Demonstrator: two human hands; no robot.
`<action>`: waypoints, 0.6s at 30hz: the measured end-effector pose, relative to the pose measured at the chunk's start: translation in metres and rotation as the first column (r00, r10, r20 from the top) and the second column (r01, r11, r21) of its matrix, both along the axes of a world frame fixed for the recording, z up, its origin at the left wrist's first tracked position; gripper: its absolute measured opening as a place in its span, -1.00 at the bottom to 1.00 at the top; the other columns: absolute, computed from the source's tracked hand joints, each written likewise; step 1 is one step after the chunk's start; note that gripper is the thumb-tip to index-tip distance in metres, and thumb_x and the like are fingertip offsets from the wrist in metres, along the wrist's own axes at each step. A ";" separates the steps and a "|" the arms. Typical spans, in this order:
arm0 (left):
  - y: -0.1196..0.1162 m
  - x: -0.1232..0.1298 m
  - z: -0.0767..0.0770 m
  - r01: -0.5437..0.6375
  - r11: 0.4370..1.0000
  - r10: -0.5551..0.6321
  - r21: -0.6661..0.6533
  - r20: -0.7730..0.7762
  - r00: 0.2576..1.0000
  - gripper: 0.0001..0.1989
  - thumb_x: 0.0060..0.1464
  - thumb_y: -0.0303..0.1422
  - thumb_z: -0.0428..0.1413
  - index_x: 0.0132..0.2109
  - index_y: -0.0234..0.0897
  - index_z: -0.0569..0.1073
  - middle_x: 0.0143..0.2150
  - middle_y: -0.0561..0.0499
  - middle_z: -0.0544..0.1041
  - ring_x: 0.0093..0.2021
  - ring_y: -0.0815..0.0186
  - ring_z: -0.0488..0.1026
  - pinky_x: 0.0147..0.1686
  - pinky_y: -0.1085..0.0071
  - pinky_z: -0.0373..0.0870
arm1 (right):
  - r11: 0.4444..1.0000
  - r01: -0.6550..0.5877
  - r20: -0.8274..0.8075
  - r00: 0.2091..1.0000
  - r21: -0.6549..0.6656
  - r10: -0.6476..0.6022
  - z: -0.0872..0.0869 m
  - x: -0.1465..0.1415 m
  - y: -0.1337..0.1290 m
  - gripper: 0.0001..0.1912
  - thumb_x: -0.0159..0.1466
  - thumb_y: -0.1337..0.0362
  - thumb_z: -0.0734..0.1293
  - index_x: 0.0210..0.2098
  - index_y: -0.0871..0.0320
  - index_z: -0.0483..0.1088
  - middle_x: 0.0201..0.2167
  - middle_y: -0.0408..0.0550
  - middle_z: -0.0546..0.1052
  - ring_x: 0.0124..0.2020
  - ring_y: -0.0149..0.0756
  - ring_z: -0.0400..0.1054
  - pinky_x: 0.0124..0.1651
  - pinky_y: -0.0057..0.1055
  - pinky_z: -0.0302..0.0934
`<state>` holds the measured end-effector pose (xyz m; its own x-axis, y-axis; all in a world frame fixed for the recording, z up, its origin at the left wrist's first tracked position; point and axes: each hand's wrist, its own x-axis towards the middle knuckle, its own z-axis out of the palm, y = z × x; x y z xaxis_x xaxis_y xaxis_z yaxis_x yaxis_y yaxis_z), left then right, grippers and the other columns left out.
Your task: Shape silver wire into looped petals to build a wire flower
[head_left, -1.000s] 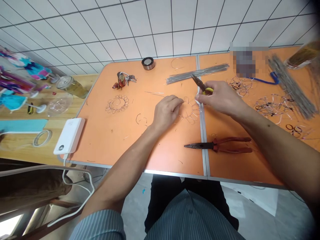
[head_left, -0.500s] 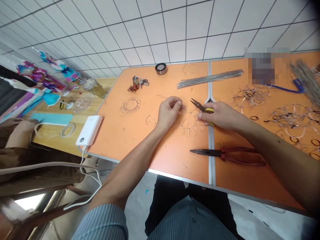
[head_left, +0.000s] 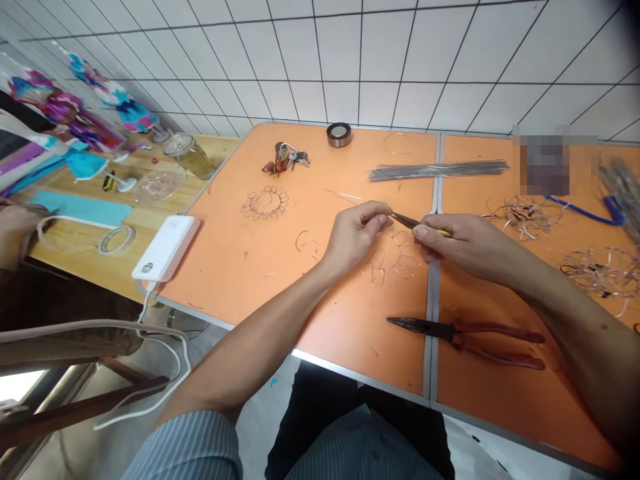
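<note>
My right hand (head_left: 455,243) grips small long-nose pliers (head_left: 406,221) with yellow handles, their dark jaws pointing left. The plier tips meet the fingertips of my left hand (head_left: 355,233), whose thumb and forefinger are pinched on thin wire; its end is hidden by the fingers. Just below both hands is a looped wire ring (head_left: 400,265), open in outline like petals. Larger long-nose pliers with red handles (head_left: 465,333) lie across the table seam, nearer my body. To the left rests a finished-looking flower-shaped wire ring (head_left: 265,202).
Straight wires (head_left: 437,171) lie bundled at the back, beside a tape roll (head_left: 339,135) and keys (head_left: 287,159). Tangled wire pieces (head_left: 525,217) cover the right side. A white power bank (head_left: 167,249) with a cable sits at the left edge. Another person's hand (head_left: 15,233) is far left.
The right hand has brought the yellow-handled pliers left to the left fingertips; their jaws stood apart from that hand before. The camera view has also shifted slightly.
</note>
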<state>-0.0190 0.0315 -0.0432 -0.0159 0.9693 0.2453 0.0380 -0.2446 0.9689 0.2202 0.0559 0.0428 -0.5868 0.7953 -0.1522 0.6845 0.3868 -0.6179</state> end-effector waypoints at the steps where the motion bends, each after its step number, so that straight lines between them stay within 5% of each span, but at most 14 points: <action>1: -0.001 0.000 0.001 0.004 1.000 -0.004 0.003 -0.006 1.000 -0.90 0.39 -0.42 0.24 -0.11 -0.24 0.68 -0.14 -0.07 0.79 -0.07 0.22 0.75 0.06 0.26 0.68 | 1.000 -0.017 -0.004 1.000 0.003 0.017 0.000 -0.001 0.002 -0.43 0.59 -0.19 0.21 -0.43 0.01 0.39 -0.43 -0.06 0.56 -0.36 -0.15 0.41 -0.15 -0.20 0.17; 18: -0.002 -0.002 0.003 0.027 0.998 -0.023 0.052 -0.082 0.996 -0.86 0.43 -0.38 0.20 -0.13 -0.19 0.67 -0.15 -0.04 0.77 -0.07 0.23 0.71 0.07 0.25 0.63 | 0.998 0.022 -0.016 1.000 0.051 -0.021 -0.013 0.004 0.016 -0.31 0.54 -0.42 0.22 -0.39 0.00 0.42 -0.43 -0.07 0.54 -0.35 -0.13 0.38 -0.26 -0.23 0.09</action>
<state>-0.0208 0.0293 -0.0402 0.0302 0.9546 0.2963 0.1097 -0.2978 0.9483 0.2245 0.0715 0.0295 -0.5711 0.8145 -0.1025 0.6840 0.4030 -0.6081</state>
